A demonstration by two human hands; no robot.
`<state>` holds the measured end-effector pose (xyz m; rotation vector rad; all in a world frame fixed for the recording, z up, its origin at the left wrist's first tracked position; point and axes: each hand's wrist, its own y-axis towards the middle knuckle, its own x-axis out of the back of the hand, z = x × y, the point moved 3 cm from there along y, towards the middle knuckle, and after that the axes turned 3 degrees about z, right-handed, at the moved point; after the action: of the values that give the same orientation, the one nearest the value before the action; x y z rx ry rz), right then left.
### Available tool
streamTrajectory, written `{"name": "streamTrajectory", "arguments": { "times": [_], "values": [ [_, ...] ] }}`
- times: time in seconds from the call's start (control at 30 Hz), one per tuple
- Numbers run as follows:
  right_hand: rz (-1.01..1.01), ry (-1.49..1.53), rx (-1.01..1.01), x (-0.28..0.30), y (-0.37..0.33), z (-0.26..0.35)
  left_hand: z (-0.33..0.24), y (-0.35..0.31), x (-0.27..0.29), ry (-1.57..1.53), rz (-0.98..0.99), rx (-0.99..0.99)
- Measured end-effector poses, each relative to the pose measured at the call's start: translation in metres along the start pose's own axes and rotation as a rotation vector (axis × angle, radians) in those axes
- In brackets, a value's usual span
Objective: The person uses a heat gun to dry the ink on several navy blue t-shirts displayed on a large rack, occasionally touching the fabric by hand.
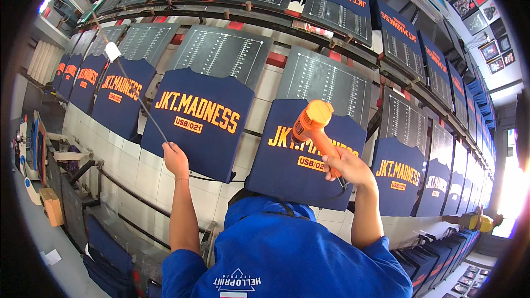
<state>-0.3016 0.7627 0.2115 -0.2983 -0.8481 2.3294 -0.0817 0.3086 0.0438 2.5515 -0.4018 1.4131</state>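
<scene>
As R hand [349,166] grips blower [318,113], boards [221,49] line rm [501,73].

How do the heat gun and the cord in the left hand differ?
The heat gun is orange and chunky; the cord is dark and slim. The heat gun is in the right hand; the cord runs from the left hand toward the picture's upper left. Both are held.

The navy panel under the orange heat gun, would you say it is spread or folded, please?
Spread: the navy panel lies flat on its dark board, both side edges showing.
</scene>
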Motion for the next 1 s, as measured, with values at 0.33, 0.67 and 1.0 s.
{"name": "streamTrajectory", "arguments": {
  "times": [0.33, 0.67, 1.0],
  "values": [
    [-0.028, 0.126, 0.111, -0.027, 0.028, 0.001, -0.004, -0.002, -0.021, 0.186, -0.105, 0.020],
    [-0.019, 0.065, 0.114, -0.037, 0.040, 0.001, -0.002, -0.001, -0.022, 0.207, -0.100, 0.040],
    [0.017, 0.060, 0.063, -0.042, 0.032, 0.008, -0.003, 0.001, -0.022, 0.211, -0.077, 0.066]
  ]
}}
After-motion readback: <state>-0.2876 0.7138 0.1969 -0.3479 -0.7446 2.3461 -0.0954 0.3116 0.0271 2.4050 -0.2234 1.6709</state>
